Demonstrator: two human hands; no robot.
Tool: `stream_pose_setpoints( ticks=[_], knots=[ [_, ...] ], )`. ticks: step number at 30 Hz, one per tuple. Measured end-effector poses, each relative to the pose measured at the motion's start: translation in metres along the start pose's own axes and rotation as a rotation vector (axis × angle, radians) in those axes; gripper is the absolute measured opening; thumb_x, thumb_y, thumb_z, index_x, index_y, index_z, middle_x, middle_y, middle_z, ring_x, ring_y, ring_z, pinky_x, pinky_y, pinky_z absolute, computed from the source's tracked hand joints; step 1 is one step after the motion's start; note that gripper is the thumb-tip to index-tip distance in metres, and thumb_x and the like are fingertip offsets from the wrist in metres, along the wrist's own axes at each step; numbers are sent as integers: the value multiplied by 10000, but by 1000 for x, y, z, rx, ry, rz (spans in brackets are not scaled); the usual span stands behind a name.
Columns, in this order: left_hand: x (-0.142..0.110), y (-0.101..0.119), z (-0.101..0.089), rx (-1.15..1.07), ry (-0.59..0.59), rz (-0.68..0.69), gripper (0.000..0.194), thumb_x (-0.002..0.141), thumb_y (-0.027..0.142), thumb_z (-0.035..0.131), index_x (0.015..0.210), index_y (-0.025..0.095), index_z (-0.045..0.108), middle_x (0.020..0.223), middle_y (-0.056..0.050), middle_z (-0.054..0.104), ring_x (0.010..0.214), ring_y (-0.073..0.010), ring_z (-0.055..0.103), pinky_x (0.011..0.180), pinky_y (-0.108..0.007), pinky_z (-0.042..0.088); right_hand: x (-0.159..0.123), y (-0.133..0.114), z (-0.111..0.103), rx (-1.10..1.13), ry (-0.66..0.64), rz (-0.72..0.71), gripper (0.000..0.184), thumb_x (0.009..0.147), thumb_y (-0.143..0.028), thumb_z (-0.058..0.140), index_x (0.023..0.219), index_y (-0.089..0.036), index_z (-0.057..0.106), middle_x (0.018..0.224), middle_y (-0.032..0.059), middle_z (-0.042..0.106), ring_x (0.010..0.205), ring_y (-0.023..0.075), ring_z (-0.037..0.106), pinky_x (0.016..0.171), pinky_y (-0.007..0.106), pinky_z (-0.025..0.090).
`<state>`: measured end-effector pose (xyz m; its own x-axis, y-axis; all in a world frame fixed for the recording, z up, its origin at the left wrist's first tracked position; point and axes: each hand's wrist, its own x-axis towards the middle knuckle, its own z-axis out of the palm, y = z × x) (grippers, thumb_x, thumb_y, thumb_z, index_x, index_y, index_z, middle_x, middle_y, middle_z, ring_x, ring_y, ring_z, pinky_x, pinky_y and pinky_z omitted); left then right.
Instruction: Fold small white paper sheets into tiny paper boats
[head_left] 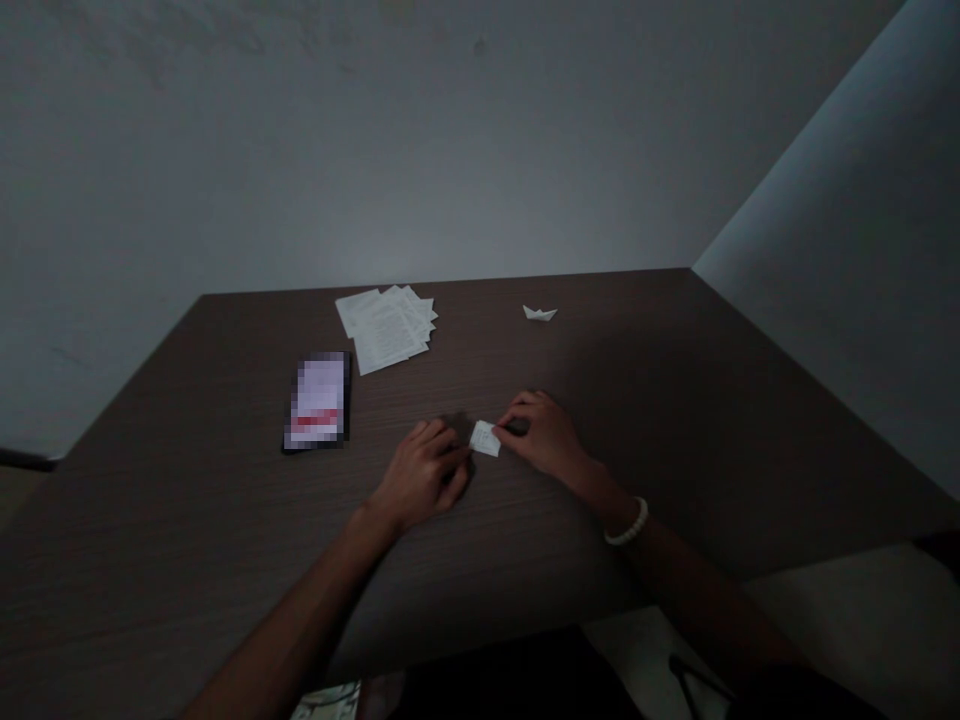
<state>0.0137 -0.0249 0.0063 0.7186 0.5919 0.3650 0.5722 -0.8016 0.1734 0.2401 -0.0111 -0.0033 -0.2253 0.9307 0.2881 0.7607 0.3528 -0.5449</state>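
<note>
The left hand (424, 472) and right hand (541, 434) grip the small folded paper (485, 438), closed fingertips pinching evenly at its 9 and 3 o'clock edges.

Both forearms are extended from the bottom of the view and angled inward, the left forearm (300, 610) and the right forearm (697, 595) converging. The left hand (424, 475) is held palm-down with the fingers curled. The right hand (541, 435) is held likewise, its fingertips (510, 423) directed leftward. The hands are kept just apart (detail dimmed by poor light).
</note>
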Motion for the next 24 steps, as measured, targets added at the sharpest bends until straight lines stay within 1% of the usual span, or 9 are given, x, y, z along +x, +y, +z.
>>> stream_pose_setpoints(
  ticks=[4, 7, 10, 12, 14, 17, 18, 21, 24],
  knots=[
    [-1, -1, 2, -4, 7, -31, 239, 906, 217, 480, 887, 150, 709, 796, -82, 601, 815, -222, 503, 725, -363, 412, -1, 1, 1, 3, 16, -7, 76, 794, -288, 735, 760, -223, 713, 866, 19, 665, 822, 165, 593, 814, 321, 429],
    [1, -1, 5, 1, 11, -102, 258, 936, 282, 482, 1008, 137, 682, 906, -97, 616, 885, -230, 518, 803, -383, 437, -1, 0, 2, 2, 19, -11, 89, 795, -300, 740, 765, -221, 713, 868, 21, 664, 820, 165, 582, 797, 314, 430],
    [3, -2, 6, -6, -21, -138, 299, 945, 348, 501, 1096, 145, 660, 991, -102, 609, 934, -237, 518, 836, -392, 447, -1, -1, 3, 4, 18, -14, 122, 790, -326, 750, 764, -214, 711, 860, 24, 661, 822, 167, 573, 789, 314, 428],
    [4, -2, 7, -25, -31, -139, 286, 943, 349, 514, 1088, 160, 671, 994, -96, 604, 935, -234, 521, 830, -385, 451, -1, -1, 3, 11, 7, -19, 131, 798, -334, 745, 773, -209, 711, 859, 26, 661, 832, 171, 570, 779, 313, 427],
    [5, -3, 7, -46, -20, -140, 270, 936, 345, 531, 1070, 167, 683, 993, -93, 602, 930, -231, 524, 820, -378, 451, 0, 1, 0, 16, -16, -48, 120, 811, -327, 733, 793, -210, 715, 875, 25, 663, 842, 172, 567, 803, 323, 426],
    [4, -4, 7, -64, -6, -140, 267, 931, 354, 542, 1049, 168, 693, 980, -90, 600, 924, -230, 526, 817, -377, 452, 0, 4, -7, 32, -86, -150, 98, 827, -308, 714, 868, -220, 727, 921, 31, 654, 882, 177, 560, 859, 344, 422],
    [4, -5, 8, -66, -3, -140, 270, 932, 358, 540, 1047, 167, 694, 980, -91, 599, 926, -231, 525, 821, -380, 453, 0, 5, -10, 41, -119, -182, 112, 831, -296, 709, 915, -225, 729, 944, 35, 645, 910, 180, 556, 863, 342, 425],
    [4, -6, 9, -73, -1, -140, 277, 939, 357, 532, 1057, 163, 692, 988, -93, 595, 935, -232, 520, 828, -389, 457, 0, 8, -17, 63, -161, -229, 166, 811, -240, 721, 976, -228, 726, 980, 47, 625, 946, 187, 547, 865, 343, 433],
    [4, -7, 10, -81, -2, -134, 274, 945, 346, 525, 1055, 159, 692, 982, -92, 593, 923, -227, 516, 818, -387, 462, 1, 8, -19, 66, -170, -244, 188, 803, -207, 720, 991, -223, 725, 992, 53, 621, 955, 192, 543, 872, 349, 437]
  ],
)
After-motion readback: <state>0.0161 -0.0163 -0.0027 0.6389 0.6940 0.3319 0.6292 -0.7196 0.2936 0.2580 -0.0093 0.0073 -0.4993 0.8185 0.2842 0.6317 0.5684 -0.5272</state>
